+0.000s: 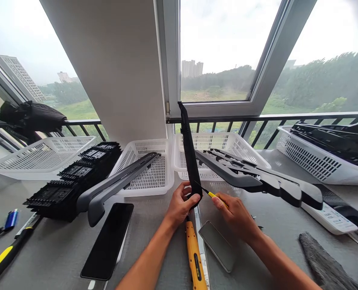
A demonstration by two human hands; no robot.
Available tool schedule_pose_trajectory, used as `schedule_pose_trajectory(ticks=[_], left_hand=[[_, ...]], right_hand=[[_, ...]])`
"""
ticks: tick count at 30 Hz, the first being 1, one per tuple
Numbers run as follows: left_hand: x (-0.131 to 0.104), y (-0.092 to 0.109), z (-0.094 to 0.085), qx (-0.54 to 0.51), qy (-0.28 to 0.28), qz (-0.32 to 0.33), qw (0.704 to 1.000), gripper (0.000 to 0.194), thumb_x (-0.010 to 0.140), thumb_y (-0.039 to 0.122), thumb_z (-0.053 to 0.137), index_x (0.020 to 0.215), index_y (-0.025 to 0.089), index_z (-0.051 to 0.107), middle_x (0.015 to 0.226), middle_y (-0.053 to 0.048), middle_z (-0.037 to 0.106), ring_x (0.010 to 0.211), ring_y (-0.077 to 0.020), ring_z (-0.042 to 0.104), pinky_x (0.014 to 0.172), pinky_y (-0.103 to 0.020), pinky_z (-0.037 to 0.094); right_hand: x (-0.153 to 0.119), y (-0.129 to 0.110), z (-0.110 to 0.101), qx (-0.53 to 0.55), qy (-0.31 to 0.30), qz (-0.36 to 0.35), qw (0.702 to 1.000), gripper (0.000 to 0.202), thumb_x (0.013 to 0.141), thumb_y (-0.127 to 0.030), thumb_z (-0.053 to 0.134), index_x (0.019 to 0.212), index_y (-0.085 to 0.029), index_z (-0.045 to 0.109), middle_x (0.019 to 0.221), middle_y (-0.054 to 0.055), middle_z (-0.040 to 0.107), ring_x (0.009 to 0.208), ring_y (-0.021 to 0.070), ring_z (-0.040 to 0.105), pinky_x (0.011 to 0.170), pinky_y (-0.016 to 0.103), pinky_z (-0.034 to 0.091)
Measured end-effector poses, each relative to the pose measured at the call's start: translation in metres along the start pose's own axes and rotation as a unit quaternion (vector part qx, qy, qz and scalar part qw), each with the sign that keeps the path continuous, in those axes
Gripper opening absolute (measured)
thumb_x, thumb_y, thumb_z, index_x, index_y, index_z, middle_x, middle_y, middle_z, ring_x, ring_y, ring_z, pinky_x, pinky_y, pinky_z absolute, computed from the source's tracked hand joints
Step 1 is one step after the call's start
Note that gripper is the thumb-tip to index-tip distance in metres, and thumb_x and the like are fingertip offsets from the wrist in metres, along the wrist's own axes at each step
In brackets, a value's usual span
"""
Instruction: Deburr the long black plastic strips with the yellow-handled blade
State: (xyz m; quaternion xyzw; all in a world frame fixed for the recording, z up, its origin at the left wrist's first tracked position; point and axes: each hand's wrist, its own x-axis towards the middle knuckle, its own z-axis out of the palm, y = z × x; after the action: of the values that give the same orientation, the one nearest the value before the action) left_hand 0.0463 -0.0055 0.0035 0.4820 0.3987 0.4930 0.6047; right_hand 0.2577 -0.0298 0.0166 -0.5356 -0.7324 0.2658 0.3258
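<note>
My left hand grips the lower end of a long, narrow black plastic strip, which stands nearly upright before me. In my right hand is a slim knife with a yellow handle. Its thin dark tip points left and reaches the strip's lower right edge, just above my left thumb; whether it touches cannot be told. Below my left hand lies a yellow-orange corded-looking hand tool on the table. A flat grey rectangular device rests under my right hand.
White baskets line the back, with grey curved trim pieces and more trims leaning on them. Stacked black plastic parts stand left. A black phone, a yellow-black cutter and a grey cloth lie around.
</note>
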Motion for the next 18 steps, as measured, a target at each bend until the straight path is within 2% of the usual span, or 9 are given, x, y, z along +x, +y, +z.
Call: schedule_pose_trajectory(ticks=[4, 7, 10, 13, 16, 18], left_hand=[[-0.0004, 0.0003, 0.0002, -0.005, -0.004, -0.003, 1.000, 0.065, 0.076, 0.054, 0.093, 0.125, 0.020, 0.068, 0.110, -0.010, 0.083, 0.082, -0.0191, 0.075, 0.067, -0.026, 0.054], [-0.0014, 0.0032, 0.0012, -0.009, 0.001, -0.001, 1.000, 0.065, 0.076, 0.054, 0.094, 0.125, 0.020, 0.068, 0.112, -0.011, 0.083, 0.093, -0.0234, 0.078, 0.075, -0.029, 0.057], [-0.0022, 0.0057, 0.0016, -0.004, -0.002, -0.002, 1.000, 0.063, 0.076, 0.053, 0.093, 0.124, 0.020, 0.069, 0.110, -0.010, 0.083, 0.094, -0.0243, 0.078, 0.081, -0.032, 0.058], [-0.0026, 0.0061, 0.0011, -0.002, -0.001, -0.006, 1.000, 0.064, 0.075, 0.053, 0.093, 0.124, 0.020, 0.069, 0.106, -0.009, 0.082, 0.089, -0.0228, 0.076, 0.073, -0.029, 0.055], [-0.0030, 0.0054, 0.0008, -0.005, 0.001, -0.015, 1.000, 0.065, 0.077, 0.054, 0.091, 0.128, 0.021, 0.068, 0.109, -0.009, 0.081, 0.085, -0.0208, 0.073, 0.061, -0.024, 0.048], [-0.0034, 0.0051, 0.0008, -0.004, 0.001, -0.018, 1.000, 0.066, 0.078, 0.054, 0.090, 0.131, 0.022, 0.068, 0.111, -0.010, 0.081, 0.087, -0.0209, 0.072, 0.058, -0.023, 0.046]], right_hand=[[-0.0002, 0.0009, 0.0007, 0.006, -0.011, -0.004, 1.000, 0.056, 0.108, -0.068, 0.039, 0.072, -0.025, 0.046, 0.062, -0.002, 0.056, 0.059, 0.0169, 0.050, 0.061, 0.031, 0.032], [-0.0008, 0.0009, -0.0006, 0.003, -0.008, -0.001, 1.000, 0.058, 0.108, -0.069, 0.039, 0.071, -0.025, 0.046, 0.062, -0.002, 0.055, 0.059, 0.0169, 0.050, 0.061, 0.031, 0.031], [-0.0011, 0.0001, -0.0023, 0.004, -0.001, 0.002, 1.000, 0.059, 0.109, -0.069, 0.038, 0.071, -0.025, 0.048, 0.063, -0.001, 0.056, 0.060, 0.0171, 0.051, 0.061, 0.030, 0.032], [-0.0006, 0.0003, -0.0036, 0.003, -0.016, -0.005, 1.000, 0.058, 0.108, -0.068, 0.040, 0.071, -0.025, 0.048, 0.062, -0.002, 0.056, 0.059, 0.0167, 0.050, 0.061, 0.030, 0.031], [0.0006, 0.0029, -0.0057, 0.002, 0.004, 0.009, 1.000, 0.056, 0.108, -0.066, 0.040, 0.070, -0.025, 0.047, 0.061, -0.002, 0.054, 0.059, 0.0169, 0.050, 0.061, 0.030, 0.032], [0.0012, 0.0047, -0.0070, 0.003, 0.010, 0.017, 1.000, 0.055, 0.108, -0.065, 0.040, 0.070, -0.025, 0.047, 0.061, -0.002, 0.053, 0.059, 0.0171, 0.051, 0.060, 0.031, 0.032]])
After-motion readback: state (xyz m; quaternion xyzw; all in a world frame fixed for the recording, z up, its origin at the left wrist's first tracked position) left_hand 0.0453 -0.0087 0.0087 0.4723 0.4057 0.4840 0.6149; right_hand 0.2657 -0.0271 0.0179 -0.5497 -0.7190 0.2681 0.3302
